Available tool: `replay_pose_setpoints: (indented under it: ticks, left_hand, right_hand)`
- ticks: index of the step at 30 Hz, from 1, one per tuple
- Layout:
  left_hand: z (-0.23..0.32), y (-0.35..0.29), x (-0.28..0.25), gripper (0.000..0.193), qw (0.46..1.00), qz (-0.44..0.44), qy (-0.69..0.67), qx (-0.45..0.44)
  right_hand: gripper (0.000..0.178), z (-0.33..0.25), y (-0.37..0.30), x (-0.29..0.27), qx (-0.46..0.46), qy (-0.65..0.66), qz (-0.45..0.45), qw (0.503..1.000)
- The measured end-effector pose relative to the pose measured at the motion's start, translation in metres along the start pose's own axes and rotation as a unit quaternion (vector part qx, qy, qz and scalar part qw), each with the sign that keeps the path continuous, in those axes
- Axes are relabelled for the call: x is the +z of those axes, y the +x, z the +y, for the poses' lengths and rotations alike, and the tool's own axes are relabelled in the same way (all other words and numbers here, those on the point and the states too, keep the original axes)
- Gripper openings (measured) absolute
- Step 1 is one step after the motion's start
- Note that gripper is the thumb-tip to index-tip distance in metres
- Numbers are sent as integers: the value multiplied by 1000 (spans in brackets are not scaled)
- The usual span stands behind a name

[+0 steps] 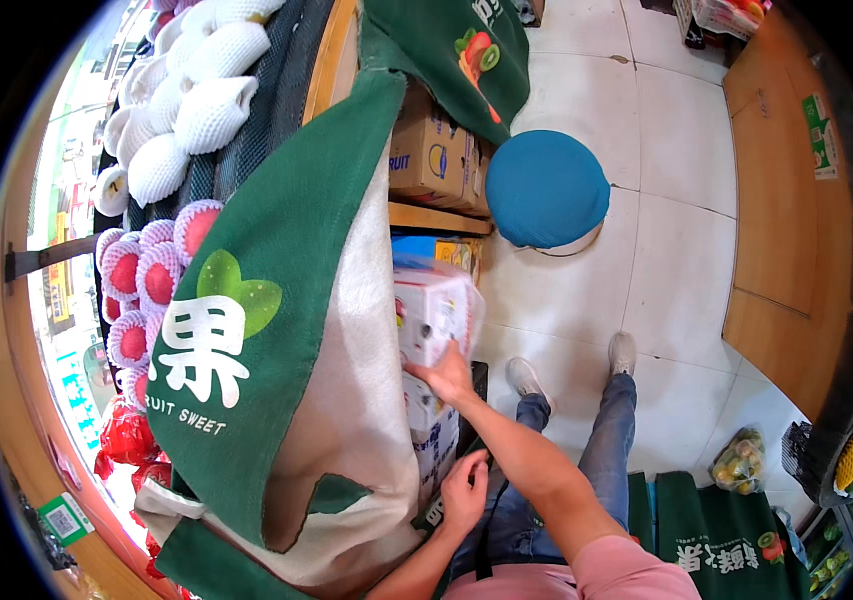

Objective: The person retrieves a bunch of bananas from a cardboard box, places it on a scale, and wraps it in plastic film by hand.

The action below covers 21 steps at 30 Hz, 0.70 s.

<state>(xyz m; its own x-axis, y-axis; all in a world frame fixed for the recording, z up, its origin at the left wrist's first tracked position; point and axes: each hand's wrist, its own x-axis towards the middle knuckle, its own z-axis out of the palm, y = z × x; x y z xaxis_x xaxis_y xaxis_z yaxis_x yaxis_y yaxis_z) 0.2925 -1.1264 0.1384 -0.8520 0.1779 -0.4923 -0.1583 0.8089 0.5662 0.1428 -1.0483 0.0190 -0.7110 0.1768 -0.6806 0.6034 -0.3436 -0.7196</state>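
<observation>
My right hand (444,374) grips the near end of a white box (434,308) with clear plastic around it, under the green display cover. The thumb lies across the box's near edge; some fingers are hidden. Below it is another white printed box (425,405). My left hand (465,492) is closer to my body, its fingers curled in beside the stacked boxes; what they hold, if anything, is hidden. The green cloth cover (277,240) is folded back over the display, its pale underside (357,400) showing beside both hands.
Foam-netted fruit (157,275) and white-netted fruit (212,115) fill the display at left. Cardboard boxes (434,155) sit on a shelf ahead. A blue round stool (547,190) stands on the tiled floor, and a wooden cabinet (782,190) at right. A bag of fruit (740,462) lies lower right.
</observation>
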Motion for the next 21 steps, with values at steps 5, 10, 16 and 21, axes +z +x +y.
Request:
replay_pose_setpoints:
  ticks: [5,10,16,21]
  left_hand:
    - [15,36,16,27,996,80,17,31]
    - [4,80,16,42,988,118,85,46]
    - [-33,122,7,50,943,249,213,61]
    - [-112,177,-14,65,938,294,107,-149]
  right_hand:
    - [68,77,-50,-74,-50,136,141,979]
    - [46,103,-57,-188,-52,177,211,960]
    - [38,117,-12,-293,-31,207,141,968]
    - [44,144,29,-329,-22,195,138,971]
